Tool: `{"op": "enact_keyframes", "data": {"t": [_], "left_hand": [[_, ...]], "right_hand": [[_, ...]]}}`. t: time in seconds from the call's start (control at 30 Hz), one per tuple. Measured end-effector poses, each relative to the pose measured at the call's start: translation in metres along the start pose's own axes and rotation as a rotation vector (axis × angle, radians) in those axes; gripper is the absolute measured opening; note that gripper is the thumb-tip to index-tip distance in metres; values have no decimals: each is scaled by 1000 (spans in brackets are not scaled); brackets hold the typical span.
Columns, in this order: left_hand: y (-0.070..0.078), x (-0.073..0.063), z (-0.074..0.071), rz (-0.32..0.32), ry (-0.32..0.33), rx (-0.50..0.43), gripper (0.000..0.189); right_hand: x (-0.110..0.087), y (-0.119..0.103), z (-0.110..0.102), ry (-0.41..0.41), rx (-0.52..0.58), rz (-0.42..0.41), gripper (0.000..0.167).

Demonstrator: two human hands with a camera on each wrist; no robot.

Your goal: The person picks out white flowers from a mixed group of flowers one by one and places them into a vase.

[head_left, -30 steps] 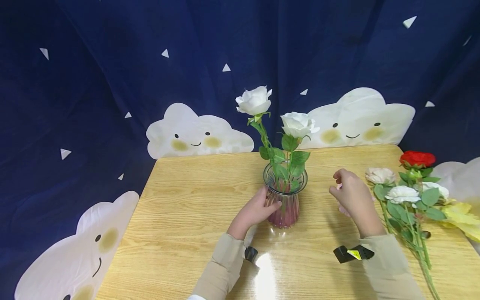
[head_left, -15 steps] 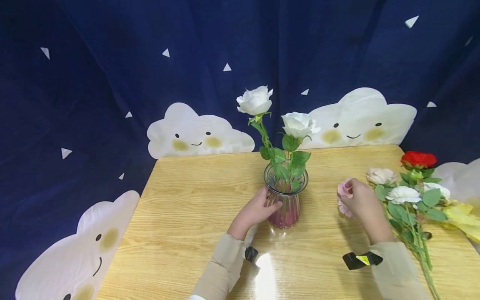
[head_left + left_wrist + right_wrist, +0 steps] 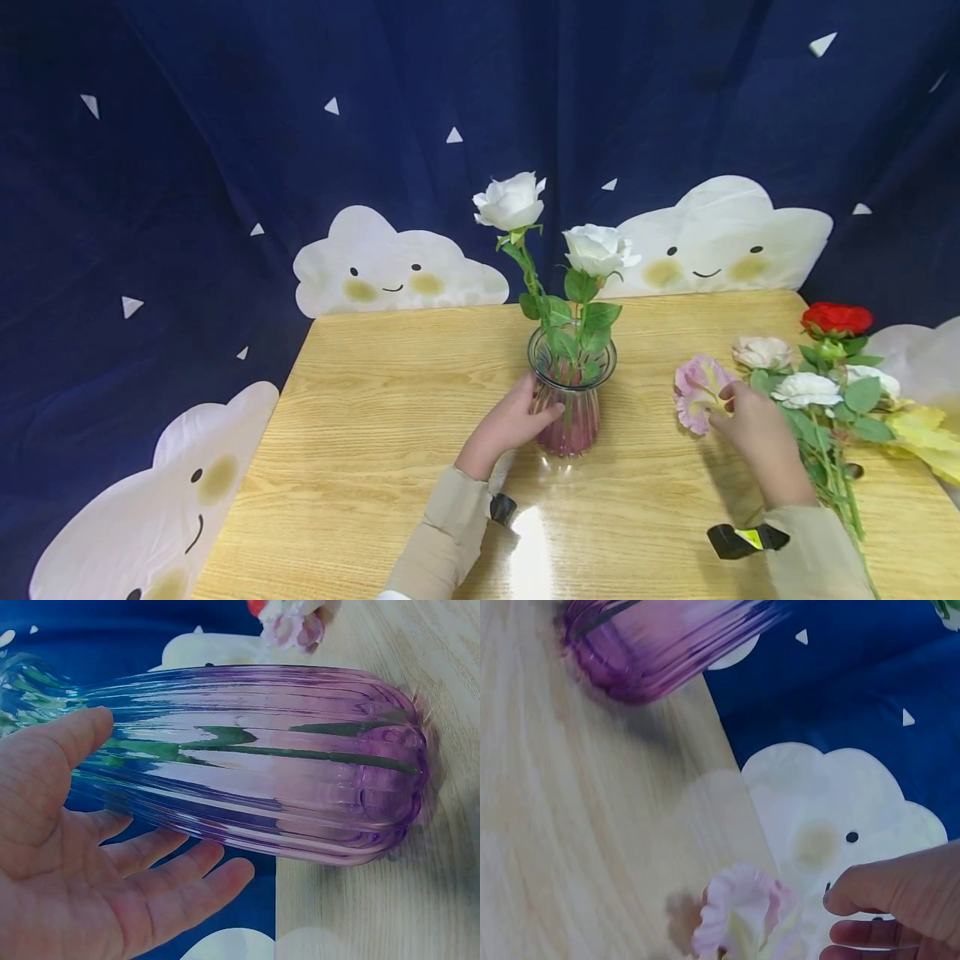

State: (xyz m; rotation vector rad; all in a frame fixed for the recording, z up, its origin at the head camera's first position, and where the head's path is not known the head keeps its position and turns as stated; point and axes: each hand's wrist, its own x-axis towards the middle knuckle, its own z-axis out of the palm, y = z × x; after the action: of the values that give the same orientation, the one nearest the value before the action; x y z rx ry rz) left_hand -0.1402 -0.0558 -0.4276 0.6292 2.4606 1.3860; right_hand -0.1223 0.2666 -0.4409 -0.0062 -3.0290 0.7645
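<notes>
My left hand (image 3: 513, 425) lies against the side of a ribbed glass vase (image 3: 567, 421), clear at the rim and pink at the base. In the left wrist view its thumb overlaps the vase's neck, while the fingers extend loosely along the lower side. Two white roses, a taller one (image 3: 510, 202) and a shorter one (image 3: 597, 249), stand in the vase with leafy stems. My right hand (image 3: 761, 437) is just right of a ruffled pink flower (image 3: 692, 383) with yellow inside. In the right wrist view the thumb and fingers stand apart, beside the flower (image 3: 739, 911).
Several flowers lie at the table's right side: a red one (image 3: 836, 317), a pale pink one (image 3: 761, 352), a white one (image 3: 806, 389) and a yellow one (image 3: 922, 437). Behind the wooden table (image 3: 360, 433) hangs a dark blue curtain (image 3: 405, 100) with cloud shapes.
My right hand has moved right and slightly down, off the pink flower it was covering, so more of that flower shows. The left hand and the vase have stayed in place.
</notes>
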Motion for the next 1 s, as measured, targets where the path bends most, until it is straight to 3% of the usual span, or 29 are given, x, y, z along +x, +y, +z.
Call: {"op": "enact_keyframes", "data": {"t": [0.43, 0.77, 1.0], "left_hand": [[-3, 0, 2, 10, -7, 17, 67], [-2, 0, 0, -3, -5, 24, 65], [-1, 1, -1, 7, -5, 29, 65]], "right_hand": [[-27, 43, 2, -52, -7, 129, 32], [-50, 72, -6, -195, -18, 316, 41], [-68, 88, -6, -190, -22, 397, 45]]}}
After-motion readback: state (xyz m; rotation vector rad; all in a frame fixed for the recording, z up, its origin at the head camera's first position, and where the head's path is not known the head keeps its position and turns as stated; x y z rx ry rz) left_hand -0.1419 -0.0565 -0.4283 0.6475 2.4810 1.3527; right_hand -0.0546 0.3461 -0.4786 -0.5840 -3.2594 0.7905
